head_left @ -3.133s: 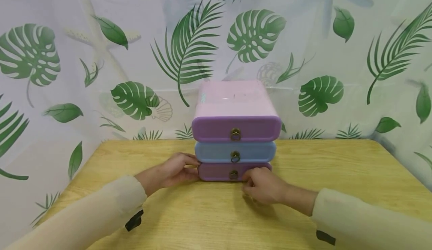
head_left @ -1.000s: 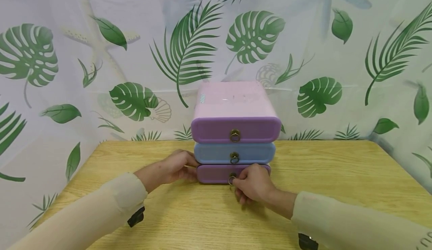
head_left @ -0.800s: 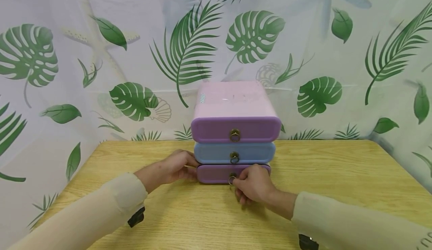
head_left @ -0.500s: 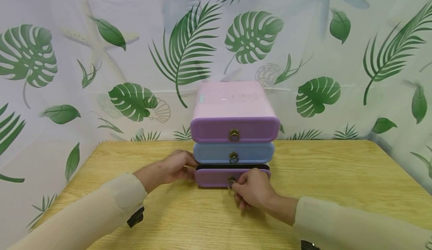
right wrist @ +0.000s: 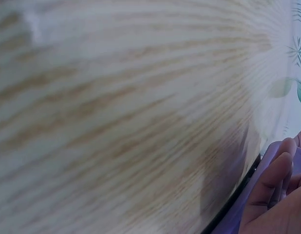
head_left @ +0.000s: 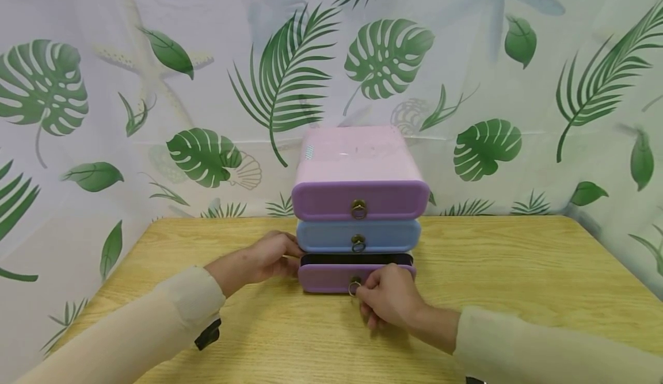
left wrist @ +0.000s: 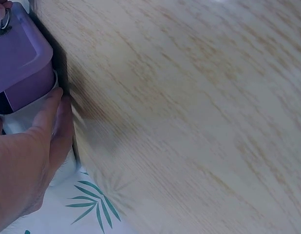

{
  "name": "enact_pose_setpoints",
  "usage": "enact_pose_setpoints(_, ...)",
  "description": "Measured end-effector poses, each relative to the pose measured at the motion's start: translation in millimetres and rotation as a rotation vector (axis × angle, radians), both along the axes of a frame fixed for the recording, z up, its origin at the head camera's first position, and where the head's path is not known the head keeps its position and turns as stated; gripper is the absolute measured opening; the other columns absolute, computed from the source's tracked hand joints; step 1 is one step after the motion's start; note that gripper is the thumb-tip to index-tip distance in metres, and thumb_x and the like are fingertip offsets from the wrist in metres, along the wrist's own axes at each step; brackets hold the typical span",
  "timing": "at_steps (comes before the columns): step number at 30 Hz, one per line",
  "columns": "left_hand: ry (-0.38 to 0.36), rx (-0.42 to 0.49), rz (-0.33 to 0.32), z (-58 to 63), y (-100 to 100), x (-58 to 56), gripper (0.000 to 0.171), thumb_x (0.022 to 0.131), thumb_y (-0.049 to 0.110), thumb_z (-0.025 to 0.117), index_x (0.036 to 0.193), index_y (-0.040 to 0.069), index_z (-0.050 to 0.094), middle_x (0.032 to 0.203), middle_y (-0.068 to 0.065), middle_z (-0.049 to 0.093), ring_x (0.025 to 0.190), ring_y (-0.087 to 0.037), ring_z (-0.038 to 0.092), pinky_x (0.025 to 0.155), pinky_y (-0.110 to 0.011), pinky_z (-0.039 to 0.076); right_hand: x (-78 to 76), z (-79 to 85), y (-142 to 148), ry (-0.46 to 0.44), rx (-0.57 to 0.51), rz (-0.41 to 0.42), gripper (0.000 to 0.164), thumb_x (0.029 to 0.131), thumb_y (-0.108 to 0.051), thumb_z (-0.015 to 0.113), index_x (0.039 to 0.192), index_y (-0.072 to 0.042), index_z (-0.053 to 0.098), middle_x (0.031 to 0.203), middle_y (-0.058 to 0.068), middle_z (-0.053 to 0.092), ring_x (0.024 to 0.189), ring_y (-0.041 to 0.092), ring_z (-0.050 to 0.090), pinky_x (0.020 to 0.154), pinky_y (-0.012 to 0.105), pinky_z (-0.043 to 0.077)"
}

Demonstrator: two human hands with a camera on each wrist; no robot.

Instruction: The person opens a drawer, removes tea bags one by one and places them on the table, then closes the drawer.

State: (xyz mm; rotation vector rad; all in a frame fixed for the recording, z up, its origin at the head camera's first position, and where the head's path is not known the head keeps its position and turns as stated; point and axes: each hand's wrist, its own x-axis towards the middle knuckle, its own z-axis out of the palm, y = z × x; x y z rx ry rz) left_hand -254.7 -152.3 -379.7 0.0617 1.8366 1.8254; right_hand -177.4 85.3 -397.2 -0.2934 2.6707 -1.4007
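A stack of three drawers in pale pink casings point(head_left: 357, 151) stands on the table, with a purple top drawer point(head_left: 321, 201) and a blue middle drawer point(head_left: 323, 235) closed. The bottom purple drawer point(head_left: 323, 279) is pulled partway out, showing a dark gap behind its front. My right hand point(head_left: 393, 300) pinches its brass ring pull point(head_left: 354, 288) between thumb and finger. My left hand point(head_left: 269, 257) rests against the left side of the bottom casing. In the left wrist view its extended fingers point(left wrist: 46, 112) lie along the pale casing wall, just behind the drawer front.
A wood-grain table point(head_left: 259, 338) carries the stack near its back edge. Behind hangs a white backdrop point(head_left: 217, 84) printed with green leaves. Ring pulls also hang on the top and middle drawers.
My right hand moved left to the bottom drawer's ring, gripped it and drew the drawer toward me, opening a dark gap. The left hand stayed at the casing's side.
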Motion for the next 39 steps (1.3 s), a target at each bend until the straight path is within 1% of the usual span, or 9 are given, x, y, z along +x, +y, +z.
enact_pose_setpoints(5,-0.002,0.013,-0.008,-0.1,-0.7,-0.1,0.029,0.083,-0.003,0.048,0.111,-0.008,0.052,0.11,-0.02,0.056,0.087,-0.026,0.061,0.07,-0.033,0.053,3.7,0.1,0.6,-0.002,-0.007,0.006,0.021,0.081,-0.01,0.057,0.062,-0.006,0.06,0.049,0.001,0.058,0.039,0.017,0.055,0.037,0.03,0.051)
enact_pose_setpoints(9,-0.007,0.011,-0.006,-0.1,0.4,-0.1,0.03,0.083,-0.002,0.049,0.112,-0.007,0.05,0.11,-0.02,0.056,0.094,-0.031,0.059,0.07,-0.033,0.053,6.3,-0.2,1.2,-0.003,-0.008,0.004,0.02,0.081,-0.01,0.056,0.061,-0.006,0.06,0.049,0.001,0.058,0.039,0.017,0.055,0.037,0.03,0.05)
enact_pose_setpoints(15,-0.022,0.008,0.008,-0.2,0.3,0.6,0.03,0.082,-0.002,0.049,0.112,-0.007,0.051,0.112,-0.022,0.055,0.099,-0.035,0.057,0.075,-0.036,0.053,10.0,0.2,2.9,-0.014,-0.016,0.007,0.02,0.08,-0.009,0.055,0.06,-0.006,0.061,0.049,0.002,0.058,0.039,0.017,0.055,0.037,0.029,0.05)
enact_pose_setpoints(23,-0.02,0.0,0.009,0.0,-0.4,0.6,0.032,0.082,-0.001,0.049,0.114,-0.007,0.05,0.112,-0.019,0.056,0.097,-0.035,0.058,0.084,-0.042,0.052,14.8,-0.5,4.8,-0.029,-0.039,0.003,0.02,0.079,-0.009,0.056,0.061,-0.005,0.06,0.048,0.002,0.058,0.039,0.018,0.055,0.037,0.031,0.05)
enact_pose_setpoints(32,-0.007,-0.005,0.002,-2.5,-1.6,-0.7,0.032,0.083,0.0,0.05,0.115,-0.006,0.05,0.112,-0.021,0.056,0.095,-0.034,0.059,0.084,-0.044,0.051,20.1,-1.0,6.7,-0.036,-0.041,0.011,0.018,0.08,-0.01,0.057,0.063,-0.004,0.06,0.05,0.002,0.058,0.039,0.018,0.055,0.036,0.031,0.05)
enact_pose_setpoints(39,-0.01,0.022,-0.005,-3.2,-0.6,-0.9,0.034,0.082,-0.001,0.05,0.115,-0.007,0.048,0.109,-0.02,0.057,0.095,-0.035,0.059,0.085,-0.044,0.051,24.4,0.3,7.4,-0.042,-0.036,0.019,0.02,0.08,-0.01,0.056,0.062,-0.006,0.06,0.049,0.002,0.058,0.039,0.018,0.055,0.035,0.031,0.049)
